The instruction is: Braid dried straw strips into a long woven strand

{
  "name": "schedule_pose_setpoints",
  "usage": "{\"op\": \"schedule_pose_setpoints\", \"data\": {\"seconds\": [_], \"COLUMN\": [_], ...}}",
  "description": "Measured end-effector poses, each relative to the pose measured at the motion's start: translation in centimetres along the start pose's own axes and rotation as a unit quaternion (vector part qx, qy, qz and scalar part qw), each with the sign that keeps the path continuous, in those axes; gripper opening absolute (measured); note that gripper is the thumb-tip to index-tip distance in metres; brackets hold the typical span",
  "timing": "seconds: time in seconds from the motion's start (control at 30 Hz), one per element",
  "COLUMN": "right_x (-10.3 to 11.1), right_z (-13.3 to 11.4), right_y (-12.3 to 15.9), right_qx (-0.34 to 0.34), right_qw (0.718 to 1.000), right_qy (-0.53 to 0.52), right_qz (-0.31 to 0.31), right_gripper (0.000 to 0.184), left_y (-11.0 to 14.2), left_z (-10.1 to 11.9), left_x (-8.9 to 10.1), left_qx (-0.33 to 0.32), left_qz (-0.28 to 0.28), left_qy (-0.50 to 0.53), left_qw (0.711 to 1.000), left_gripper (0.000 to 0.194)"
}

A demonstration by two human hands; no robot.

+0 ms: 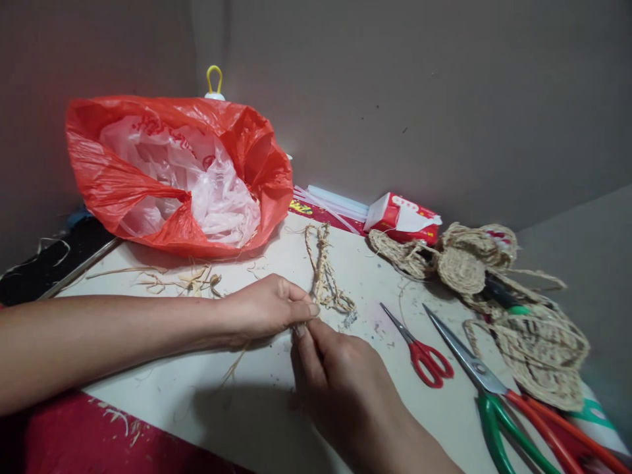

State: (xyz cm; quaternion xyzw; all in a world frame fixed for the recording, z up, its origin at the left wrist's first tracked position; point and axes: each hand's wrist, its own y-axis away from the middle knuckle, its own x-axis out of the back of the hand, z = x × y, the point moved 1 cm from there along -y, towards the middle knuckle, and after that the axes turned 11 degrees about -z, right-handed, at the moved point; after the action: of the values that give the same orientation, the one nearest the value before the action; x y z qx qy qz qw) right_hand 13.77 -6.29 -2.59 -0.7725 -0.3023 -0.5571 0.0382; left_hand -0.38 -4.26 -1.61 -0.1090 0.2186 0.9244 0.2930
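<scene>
A braided straw cord lies on the pale tabletop, running from the far side toward me. My left hand pinches its near end between thumb and fingers. My right hand comes up from below, its fingertips closed on the same end of the cord right beside the left thumb. Loose straw strands lie behind my left forearm.
A red plastic bag with white plastic inside sits at the back left. Small red-handled scissors and larger scissors with red and green handles lie to the right. Woven straw pieces pile at the right. A red and white box rests by the wall.
</scene>
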Motion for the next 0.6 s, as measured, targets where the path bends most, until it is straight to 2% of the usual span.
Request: {"op": "schedule_pose_setpoints", "data": {"seconds": [0.07,0.13,0.2,0.3,0.37,0.43,0.47,0.5,0.6], "right_x": [-0.8,-1.8,-2.3,-0.7,1.7,4.0,4.5,4.7,3.0], "right_z": [-0.3,-0.8,-1.3,-1.2,-0.5,0.5,0.9,1.1,1.2], "right_y": [0.4,1.1,2.0,3.0,2.8,1.9,1.3,0.6,-1.0], "right_qx": [0.024,0.078,0.138,0.193,0.17,0.043,0.002,-0.01,-0.02], "right_qw": [1.0,0.995,0.983,0.964,0.965,0.96,0.949,0.936,0.883], "right_qy": [-0.005,-0.057,-0.117,-0.179,-0.199,-0.252,-0.285,-0.333,-0.464], "right_qz": [0.014,0.011,-0.011,-0.044,-0.008,0.111,0.136,0.114,-0.064], "right_gripper": [0.023,0.02,0.024,0.036,0.039,0.042,0.041,0.04,0.043], "left_y": [0.1,0.1,0.1,0.2,0.3,0.2,0.2,0.1,-0.3], "left_z": [0.1,0.2,0.3,0.7,0.9,0.8,0.7,0.5,-0.2], "left_x": [-0.1,0.0,0.2,0.4,0.5,0.6,0.6,0.6,0.7], "left_qx": [0.008,0.017,0.019,0.011,0.003,-0.009,-0.019,-0.033,-0.068], "left_qz": [0.009,0.018,0.016,0.009,0.005,0.002,-0.002,-0.009,-0.058], "left_qy": [-0.014,-0.046,-0.071,-0.086,-0.084,-0.074,-0.067,-0.059,-0.049], "left_qw": [1.0,0.999,0.997,0.996,0.996,0.997,0.998,0.998,0.995], "left_gripper": [0.021,0.017,0.015,0.017,0.018,0.017,0.017,0.018,0.026]}}
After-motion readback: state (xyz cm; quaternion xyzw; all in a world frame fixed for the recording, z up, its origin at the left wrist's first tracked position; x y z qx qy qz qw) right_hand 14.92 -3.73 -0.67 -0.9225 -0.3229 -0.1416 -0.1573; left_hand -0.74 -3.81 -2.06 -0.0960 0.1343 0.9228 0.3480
